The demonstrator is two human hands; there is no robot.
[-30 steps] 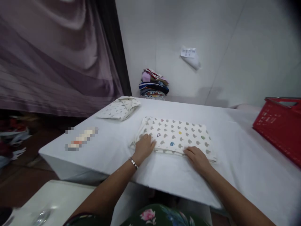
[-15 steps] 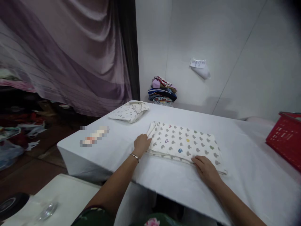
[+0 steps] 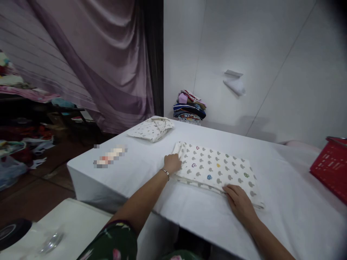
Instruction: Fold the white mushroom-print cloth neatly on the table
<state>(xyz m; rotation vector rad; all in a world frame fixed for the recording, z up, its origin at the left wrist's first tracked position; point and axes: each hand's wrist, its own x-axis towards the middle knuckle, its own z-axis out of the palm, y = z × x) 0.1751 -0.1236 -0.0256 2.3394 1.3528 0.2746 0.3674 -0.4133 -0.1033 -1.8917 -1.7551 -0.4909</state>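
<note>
A folded white cloth [image 3: 214, 166] printed with grey and a few coloured mushroom-like shapes lies flat on the white-covered table [image 3: 151, 169]. At its left end my left hand [image 3: 172, 164], with a bracelet at the wrist, is closed, fingers curled against the cloth's edge. My right hand [image 3: 240, 202] rests on the near edge toward the right, fingers bent and pressed together on the cloth's border. Farther back on the left sits another folded white patterned cloth [image 3: 153, 129].
A red basket [image 3: 330, 168] stands at the right edge. Stacked folded fabrics [image 3: 189, 107] are beyond the table's far edge. A pixelated item [image 3: 111, 157] lies on the table's left. A lower white surface [image 3: 73, 227] is at the near left; a purple curtain [image 3: 116, 65] hangs behind.
My left hand has shifted slightly right and its fingers are more curled at the cloth's left end. The view has turned a little; the cloth lies nearly the same.
</note>
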